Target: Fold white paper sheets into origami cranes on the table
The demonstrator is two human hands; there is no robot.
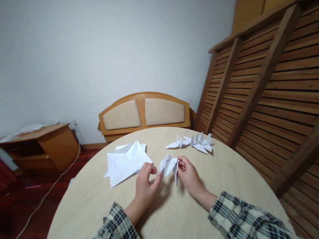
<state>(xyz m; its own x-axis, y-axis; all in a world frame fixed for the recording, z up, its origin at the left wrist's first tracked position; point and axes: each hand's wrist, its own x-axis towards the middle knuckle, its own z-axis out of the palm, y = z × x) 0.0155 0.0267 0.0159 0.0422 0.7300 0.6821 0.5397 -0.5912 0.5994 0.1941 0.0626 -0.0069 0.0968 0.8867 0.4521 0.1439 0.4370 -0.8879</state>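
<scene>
Both ends of the folded paper [168, 165] are pinched: the left hand [147, 181] has a narrow grip of thumb and finger at its 8 o'clock side, while the right hand [190, 174] holds at 3 o'clock with curled fingers, partly hidden from where I stand. Holding it from opposite sides presumably keeps the thin, pointed form steady and its creases unflattened; the shadow beneath suggests that it is raised off the desk [176, 224]. With this piece as the dial's centre, loose white sheets [126, 165] lie overlapping towards 10 o'clock, just beside the left hand's fingers, which stand at their near right corner and would hinder a straight reach there. Towards 2 o'clock sits a close cluster of paper cranes [202, 148], perhaps set back to spare them from the working hands; they overlap too much for a sure count. Beyond the desk, a padded headboard [122, 116] stands near 11 o'clock. A slatted wooden frame [288, 94] leans along 2 to 4 o'clock, limiting room on that side. Well apart, near 10 o'clock, is a low cabinet [59, 145], with a pale cable [44, 204] trailing over the floor below.
</scene>
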